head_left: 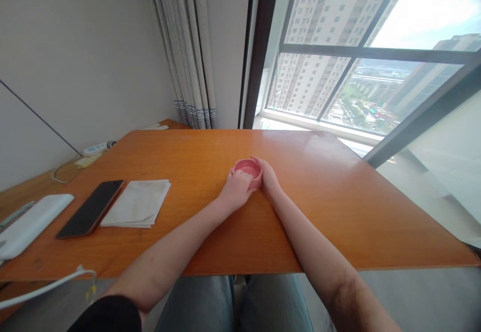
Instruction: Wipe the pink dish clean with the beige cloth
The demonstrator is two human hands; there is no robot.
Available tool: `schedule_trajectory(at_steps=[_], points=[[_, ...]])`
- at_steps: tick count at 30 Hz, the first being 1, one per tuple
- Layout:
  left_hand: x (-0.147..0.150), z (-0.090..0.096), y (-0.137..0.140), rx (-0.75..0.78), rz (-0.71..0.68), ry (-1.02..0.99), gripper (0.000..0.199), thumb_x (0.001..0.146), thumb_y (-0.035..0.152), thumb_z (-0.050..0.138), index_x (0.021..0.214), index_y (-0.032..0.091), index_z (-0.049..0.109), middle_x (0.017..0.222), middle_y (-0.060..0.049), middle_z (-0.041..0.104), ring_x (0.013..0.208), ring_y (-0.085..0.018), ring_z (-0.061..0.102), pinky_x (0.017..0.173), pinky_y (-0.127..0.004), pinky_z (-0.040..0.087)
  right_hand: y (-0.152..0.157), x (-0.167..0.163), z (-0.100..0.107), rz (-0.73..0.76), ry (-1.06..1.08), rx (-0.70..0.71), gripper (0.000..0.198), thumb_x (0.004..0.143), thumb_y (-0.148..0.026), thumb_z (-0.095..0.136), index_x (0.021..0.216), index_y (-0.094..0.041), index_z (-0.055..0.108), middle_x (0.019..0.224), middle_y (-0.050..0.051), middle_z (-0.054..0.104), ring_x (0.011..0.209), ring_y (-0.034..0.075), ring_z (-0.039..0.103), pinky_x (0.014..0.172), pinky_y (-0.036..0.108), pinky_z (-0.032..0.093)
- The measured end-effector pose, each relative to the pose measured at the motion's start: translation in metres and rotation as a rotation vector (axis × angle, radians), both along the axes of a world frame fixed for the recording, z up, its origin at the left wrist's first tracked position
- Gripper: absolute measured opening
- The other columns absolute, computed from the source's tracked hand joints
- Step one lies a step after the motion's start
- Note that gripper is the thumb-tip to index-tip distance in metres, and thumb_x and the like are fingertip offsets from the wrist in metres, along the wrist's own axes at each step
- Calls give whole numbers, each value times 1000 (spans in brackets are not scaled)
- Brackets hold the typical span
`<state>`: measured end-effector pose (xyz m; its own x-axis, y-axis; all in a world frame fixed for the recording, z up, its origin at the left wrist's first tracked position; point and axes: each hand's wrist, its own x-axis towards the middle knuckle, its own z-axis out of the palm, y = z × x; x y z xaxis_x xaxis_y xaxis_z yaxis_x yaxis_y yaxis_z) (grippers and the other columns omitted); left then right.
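Observation:
A small round pink bowl point(246, 164) rests on the wooden table in front of me. My left hand point(236, 189) is at its near left side, with fingers reaching over the rim into the inside and the thumb along the near outer wall. Cupped around the right side of the bowl is my right hand point(267, 175), its fingertips at the far rim. Both hands hold the bowl between them. My left hand covers part of the bowl's inside, so what lies under those fingers is hidden.
On the left of the table point(330, 211) lie a stack of white paper sheets point(137, 202), a dark phone point(92, 207) and a white oblong device point(33, 224). A white cable point(45, 289) crosses the near left corner. Farther back is a power strip point(98, 148).

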<state>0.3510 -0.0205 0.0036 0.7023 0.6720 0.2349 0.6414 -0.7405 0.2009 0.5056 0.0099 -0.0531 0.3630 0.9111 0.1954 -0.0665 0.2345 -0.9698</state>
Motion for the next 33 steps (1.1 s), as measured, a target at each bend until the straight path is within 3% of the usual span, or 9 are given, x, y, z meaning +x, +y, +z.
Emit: schedule_trajectory(at_steps=[4,11,16,18,20,23,25,28,33], points=[[0,-4,4,-15,-8,14,27,86,34,55,105,16,61,113,-12,65,110,-27,53,107,-50,30,-3,-1,2,-3,5,-52,34,66,-27,57,97,-22,70,107,2,70,110,24,59,102,39,42],[4,-4,6,-77,-33,-9,27,84,35,59,103,16,62,115,-12,64,115,-27,52,111,-55,24,-3,-3,0,-74,-29,-30,34,66,-28,49,93,-22,69,104,3,71,107,23,59,102,40,42],[-38,16,12,-102,-46,-117,56,89,46,46,139,23,38,142,-12,47,133,-26,40,112,-56,23,-4,-3,-1,-88,-51,-46,35,68,-29,48,97,-22,67,105,3,70,106,23,59,100,41,43],[-81,22,24,-101,121,-108,49,94,41,35,139,21,40,142,-11,48,131,-23,43,109,-45,33,-4,-2,-1,-106,-72,-53,35,68,-29,47,96,-23,67,106,2,70,106,23,59,100,40,43],[-136,21,38,-115,410,-13,44,93,35,32,130,17,50,133,-13,56,122,-25,53,102,-41,41,-4,-2,-1,-120,-90,-61,35,68,-28,46,96,-23,66,107,1,69,107,23,58,101,39,42],[-219,8,48,-92,782,193,40,89,23,30,115,12,59,122,-17,62,110,-30,60,90,-44,48,-4,-2,0,-123,-110,-73,35,68,-27,44,96,-23,64,106,1,68,107,23,57,101,39,42],[-259,-5,42,-88,934,267,41,83,17,35,118,20,57,124,-12,62,104,-31,63,82,-43,51,-4,-3,0,-115,-121,-79,35,68,-27,43,97,-23,63,105,1,68,106,22,57,101,39,41],[-286,-17,26,-56,1019,317,42,79,22,42,119,24,54,119,-9,65,99,-33,64,75,-43,51,-4,-2,1,-107,-127,-81,35,68,-26,42,97,-23,62,105,2,67,106,23,57,101,39,41],[-277,-11,26,-103,1033,270,46,76,42,52,119,23,51,110,-10,69,98,-33,64,75,-42,50,-4,-1,-1,-120,-139,-63,34,69,-27,42,97,-24,61,105,1,66,107,22,56,101,39,40]])
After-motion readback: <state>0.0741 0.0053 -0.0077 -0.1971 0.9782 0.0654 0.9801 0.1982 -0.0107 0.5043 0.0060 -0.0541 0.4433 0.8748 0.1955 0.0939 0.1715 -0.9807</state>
